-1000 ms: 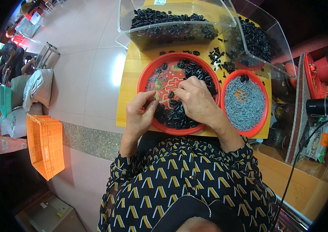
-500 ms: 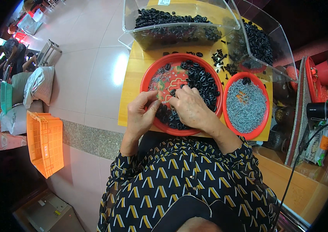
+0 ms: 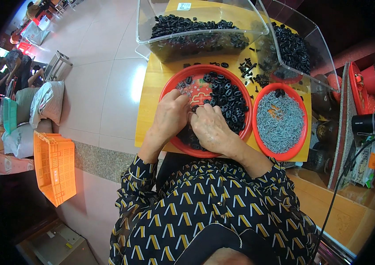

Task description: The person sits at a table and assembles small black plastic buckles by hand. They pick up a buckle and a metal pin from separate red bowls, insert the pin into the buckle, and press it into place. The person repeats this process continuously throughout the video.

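Note:
Over a round red tray [image 3: 250, 115] my two hands work close together. My left hand [image 3: 173, 114] is closed, with its fingertips curled down near the tray's middle; whatever it pinches is hidden. Beside it, my right hand [image 3: 214, 129] is closed too, its thumb and fingers at a small black piece [image 3: 195, 108] between the hands. Many small black oval pieces with two holes [image 3: 229, 99] fill the tray's right side. Small silver screws [image 3: 183, 87] lie on its left part, by my left hand's knuckles. The patterned tray bottom shows between these heaps.
A smaller red tray [image 3: 306, 126] full of silver screws stands to the right. Two clear bins [image 3: 205, 33] [image 3: 324, 48] with black parts stand behind. Loose black parts [image 3: 247, 68] lie on the yellow table [image 3: 148, 101]. An orange crate [image 3: 57, 170] is on the floor at left.
My left hand has moved up and inward, turning so its back faces up and its fingers curl down. My right hand has shifted slightly down beside it.

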A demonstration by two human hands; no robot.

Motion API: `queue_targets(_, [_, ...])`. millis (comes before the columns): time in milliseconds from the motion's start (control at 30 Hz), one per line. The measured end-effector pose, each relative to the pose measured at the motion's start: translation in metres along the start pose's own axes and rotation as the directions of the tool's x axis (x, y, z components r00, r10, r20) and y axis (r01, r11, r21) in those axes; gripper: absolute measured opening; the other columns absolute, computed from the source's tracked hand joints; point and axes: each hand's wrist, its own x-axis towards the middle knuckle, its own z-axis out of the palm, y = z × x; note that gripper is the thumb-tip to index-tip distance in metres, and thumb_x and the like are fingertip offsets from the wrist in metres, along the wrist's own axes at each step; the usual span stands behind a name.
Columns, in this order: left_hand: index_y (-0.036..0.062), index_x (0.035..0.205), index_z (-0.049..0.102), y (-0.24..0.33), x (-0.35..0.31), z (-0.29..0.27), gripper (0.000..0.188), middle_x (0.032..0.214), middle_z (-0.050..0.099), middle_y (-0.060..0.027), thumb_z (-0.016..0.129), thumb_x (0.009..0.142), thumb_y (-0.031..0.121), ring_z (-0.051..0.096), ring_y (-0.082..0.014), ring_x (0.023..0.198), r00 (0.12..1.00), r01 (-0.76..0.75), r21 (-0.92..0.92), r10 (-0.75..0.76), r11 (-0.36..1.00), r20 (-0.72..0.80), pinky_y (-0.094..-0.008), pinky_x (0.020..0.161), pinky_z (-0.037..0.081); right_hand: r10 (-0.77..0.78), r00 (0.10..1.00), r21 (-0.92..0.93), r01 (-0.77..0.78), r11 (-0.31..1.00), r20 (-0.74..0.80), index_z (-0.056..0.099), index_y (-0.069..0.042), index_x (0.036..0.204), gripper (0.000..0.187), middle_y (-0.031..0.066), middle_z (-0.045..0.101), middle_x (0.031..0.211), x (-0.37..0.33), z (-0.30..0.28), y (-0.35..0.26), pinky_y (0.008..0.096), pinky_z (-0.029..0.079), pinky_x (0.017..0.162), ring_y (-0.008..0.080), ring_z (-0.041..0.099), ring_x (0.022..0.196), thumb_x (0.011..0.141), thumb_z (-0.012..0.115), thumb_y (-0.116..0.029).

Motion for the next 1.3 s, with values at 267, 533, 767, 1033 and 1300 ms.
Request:
queue_targets(267, [0.0002,0.07,0.054,0.003,0.012,0.015,0.01,0.073,0.054,-0.0139,0.057,0.061,0.004,0.055,-0.0299,0.071,0.987,-0.059,0.326,0.005,0.943,0.164,-0.037,0.062,0.046,-0.012,0.953,0.288,0.104,0.952,-0.303,0.046,-0.002,0.074,0.01,0.0139,0.049,0.073,-0.011,-0.003,0.013,0.0382,0.038,0.066,0.0294,0.048,0.075,0.067,0.052,-0.002])
queue_targets(533, [-0.0008,0.076,0.052,0.006,0.006,0.008,0.008,0.072,0.054,-0.0113,0.055,0.068,-0.004,0.056,-0.0216,0.068,0.988,0.152,-0.135,-0.152,0.979,0.008,-0.0315,0.06,0.045,0.347,0.88,0.712,-0.014,0.702,-0.324,0.05,0.0,0.083,0.01,0.0154,0.052,0.076,-0.017,-0.016,0.019,0.037,0.044,0.063,0.0323,0.053,0.07,0.073,0.051,0.004])
queue_targets(767, [-0.0023,0.085,0.055,0.018,-0.009,-0.002,0.007,0.076,0.057,-0.0024,0.055,0.078,-0.004,0.054,-0.0075,0.072,0.877,0.418,-0.743,-0.446,0.523,0.18,-0.0207,0.064,0.045,0.457,0.878,0.923,-0.05,0.381,-0.141,0.056,0.001,0.087,0.008,0.0012,0.054,0.074,-0.009,0.001,0.025,0.0217,0.042,0.056,0.0056,0.049,0.065,0.08,0.054,-0.001])
queue_targets(1033, [-0.0024,0.082,0.056,0.029,-0.016,-0.002,0.01,0.076,0.057,-0.0024,0.056,0.075,-0.009,0.054,-0.0071,0.071,0.954,0.236,-0.732,-0.294,0.639,0.05,-0.0203,0.063,0.045,0.389,0.919,0.924,-0.099,0.37,-0.057,0.056,0.001,0.08,0.007,0.0021,0.054,0.07,-0.003,-0.01,0.015,0.0224,0.041,0.057,0.0069,0.049,0.063,0.08,0.056,-0.006])
queue_targets(1300, [-0.0022,0.084,0.057,0.021,-0.019,-0.003,0.007,0.072,0.058,-0.0031,0.056,0.077,-0.004,0.053,-0.0078,0.062,0.832,0.376,-0.898,-0.509,0.226,0.22,-0.0195,0.056,0.043,0.406,0.872,0.774,-0.052,0.631,-0.273,0.054,0.001,0.079,0.006,0.0063,0.053,0.068,0.003,-0.005,0.014,0.0256,0.041,0.056,0.0109,0.05,0.061,0.078,0.054,-0.004])
